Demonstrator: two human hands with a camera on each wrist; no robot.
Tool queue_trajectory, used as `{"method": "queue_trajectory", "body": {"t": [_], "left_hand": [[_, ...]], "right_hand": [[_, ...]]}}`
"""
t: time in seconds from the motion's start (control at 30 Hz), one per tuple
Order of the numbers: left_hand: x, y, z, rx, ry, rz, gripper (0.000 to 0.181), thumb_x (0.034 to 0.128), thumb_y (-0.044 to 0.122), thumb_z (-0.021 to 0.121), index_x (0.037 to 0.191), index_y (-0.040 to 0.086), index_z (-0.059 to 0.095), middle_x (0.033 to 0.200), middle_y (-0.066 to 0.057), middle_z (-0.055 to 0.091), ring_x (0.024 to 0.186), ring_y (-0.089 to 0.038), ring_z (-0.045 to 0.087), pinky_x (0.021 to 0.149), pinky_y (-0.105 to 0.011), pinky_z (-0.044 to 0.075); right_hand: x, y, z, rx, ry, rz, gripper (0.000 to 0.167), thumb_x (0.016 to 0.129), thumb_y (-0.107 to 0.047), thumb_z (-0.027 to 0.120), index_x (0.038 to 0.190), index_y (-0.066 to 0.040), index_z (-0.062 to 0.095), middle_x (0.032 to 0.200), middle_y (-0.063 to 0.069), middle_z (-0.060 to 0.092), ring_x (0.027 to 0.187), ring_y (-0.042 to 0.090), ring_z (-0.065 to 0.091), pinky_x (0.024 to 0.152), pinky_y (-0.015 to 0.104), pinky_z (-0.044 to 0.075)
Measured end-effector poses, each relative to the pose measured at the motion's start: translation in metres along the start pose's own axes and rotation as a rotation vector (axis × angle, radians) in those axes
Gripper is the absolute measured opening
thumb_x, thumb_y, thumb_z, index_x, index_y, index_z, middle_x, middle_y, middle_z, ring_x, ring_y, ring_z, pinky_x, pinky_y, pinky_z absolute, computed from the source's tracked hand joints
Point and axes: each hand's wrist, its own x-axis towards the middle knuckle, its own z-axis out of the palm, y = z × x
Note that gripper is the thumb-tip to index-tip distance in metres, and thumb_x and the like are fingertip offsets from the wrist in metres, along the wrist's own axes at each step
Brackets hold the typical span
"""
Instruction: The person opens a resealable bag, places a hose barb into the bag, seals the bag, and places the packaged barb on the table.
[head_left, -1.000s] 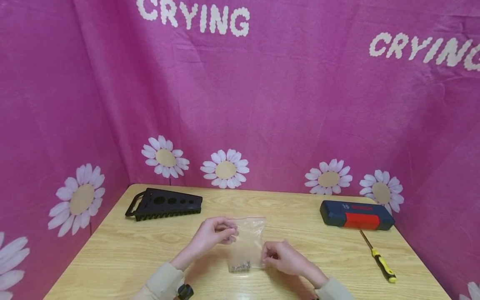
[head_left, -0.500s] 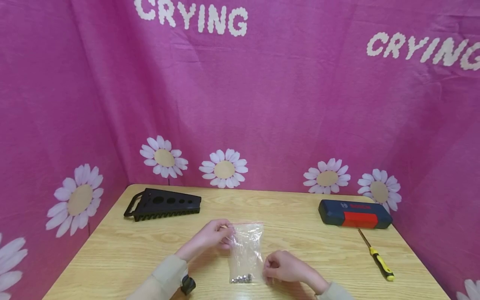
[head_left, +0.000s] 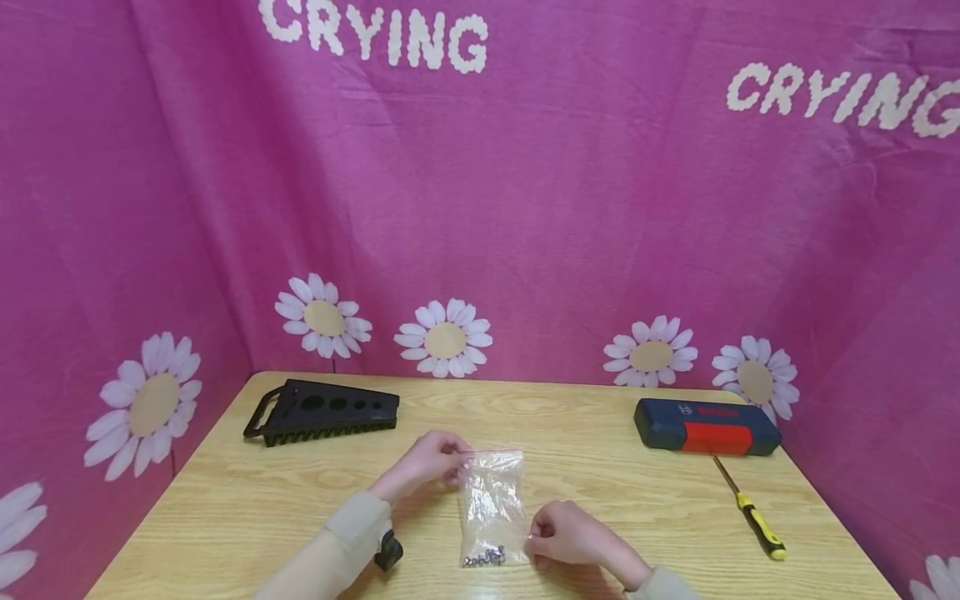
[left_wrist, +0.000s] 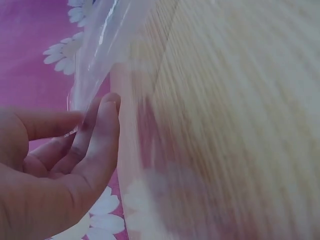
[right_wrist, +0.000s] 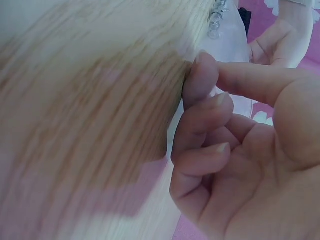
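Observation:
A clear zip bag [head_left: 491,508] with a pink strip along its top stands out over the middle of the table. Several small shiny metal pieces [head_left: 484,557], too small to name surely, lie along its bottom. My left hand [head_left: 432,460] pinches the bag's upper left edge; in the left wrist view the thumb and fingers meet on the film [left_wrist: 97,55]. At the lower right corner, my right hand [head_left: 573,533] pinches the bag between thumb and forefinger, its other fingers curled in. The right wrist view shows the metal pieces [right_wrist: 215,22] beyond the fingertips.
On the wooden table [head_left: 225,517], a black wrench holder [head_left: 330,412] sits at the back left. A blue and red Bosch case [head_left: 707,427] lies at the back right, with a yellow and black screwdriver [head_left: 759,521] before it. Pink flowered cloth [head_left: 525,208] surrounds the table.
The bag has come lower and closer to the near side, still between both hands. My right hand has moved slightly down with it. The metal pieces have spread a little along the bottom.

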Motion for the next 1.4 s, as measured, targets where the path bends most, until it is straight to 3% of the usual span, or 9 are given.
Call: {"method": "queue_trajectory", "body": {"t": [0.23, 0.37, 0.47, 0.6, 0.83, 1.0, 1.4], "left_hand": [[0.015, 0.000, 0.000, 0.217, 0.069, 0.076, 0.012, 0.0921, 0.004, 0.064, 0.096, -0.001, 0.073, 0.079, -0.010, 0.069, 0.065, -0.012, 0.056, 0.060, -0.023, 0.049], [0.022, 0.001, 0.000, 0.207, 0.056, 0.059, 0.013, 0.0884, -0.003, 0.061, 0.095, -0.004, 0.072, 0.076, -0.012, 0.068, 0.064, -0.012, 0.054, 0.059, -0.022, 0.048], [0.024, 0.002, 0.001, 0.202, 0.048, 0.038, 0.011, 0.0890, -0.001, 0.064, 0.094, -0.004, 0.072, 0.078, -0.012, 0.069, 0.064, -0.012, 0.057, 0.061, -0.024, 0.053], [0.027, -0.001, 0.001, 0.230, 0.061, 0.035, 0.010, 0.0896, 0.005, 0.069, 0.093, -0.003, 0.073, 0.082, -0.012, 0.070, 0.064, -0.014, 0.063, 0.062, -0.027, 0.057], [0.034, -0.005, 0.004, 0.293, 0.099, 0.033, 0.008, 0.0883, 0.007, 0.071, 0.087, 0.000, 0.075, 0.075, -0.009, 0.071, 0.060, -0.011, 0.059, 0.057, -0.020, 0.049], [0.037, -0.005, 0.007, 0.345, 0.122, 0.042, 0.007, 0.0875, 0.006, 0.071, 0.084, 0.001, 0.075, 0.072, -0.009, 0.071, 0.056, -0.009, 0.055, 0.053, -0.018, 0.044], [0.040, -0.003, 0.012, 0.390, 0.173, 0.090, 0.006, 0.0845, 0.001, 0.070, 0.080, -0.003, 0.073, 0.071, -0.010, 0.070, 0.054, -0.011, 0.057, 0.051, -0.019, 0.045]], "right_hand": [[-0.001, 0.004, 0.000, -0.028, 0.045, 0.026, 0.023, 0.087, -0.011, 0.066, 0.065, -0.008, 0.066, 0.058, 0.003, 0.067, 0.051, 0.000, 0.045, 0.056, 0.017, 0.037], [0.000, 0.005, 0.000, -0.036, 0.069, 0.033, 0.026, 0.088, -0.015, 0.067, 0.063, -0.007, 0.065, 0.057, 0.003, 0.065, 0.050, 0.000, 0.043, 0.053, 0.017, 0.036], [0.001, 0.005, 0.000, -0.022, 0.075, 0.033, 0.028, 0.087, -0.020, 0.070, 0.063, -0.007, 0.065, 0.056, 0.003, 0.065, 0.050, -0.001, 0.042, 0.053, 0.016, 0.035], [0.002, 0.004, 0.002, -0.022, 0.079, 0.034, 0.022, 0.083, -0.015, 0.069, 0.063, -0.008, 0.064, 0.056, 0.001, 0.064, 0.050, 0.000, 0.042, 0.054, 0.016, 0.035], [0.004, 0.006, 0.003, -0.038, 0.080, 0.068, 0.019, 0.082, -0.010, 0.067, 0.063, -0.010, 0.065, 0.055, 0.001, 0.065, 0.051, 0.003, 0.045, 0.054, 0.018, 0.036], [0.005, 0.006, 0.003, -0.050, 0.083, 0.099, 0.019, 0.082, -0.011, 0.068, 0.063, -0.011, 0.064, 0.055, 0.000, 0.065, 0.052, 0.006, 0.045, 0.052, 0.018, 0.035], [0.005, 0.004, 0.002, -0.068, 0.089, 0.140, 0.018, 0.081, -0.011, 0.069, 0.064, -0.011, 0.063, 0.055, 0.000, 0.065, 0.054, 0.008, 0.045, 0.052, 0.019, 0.033]]}}
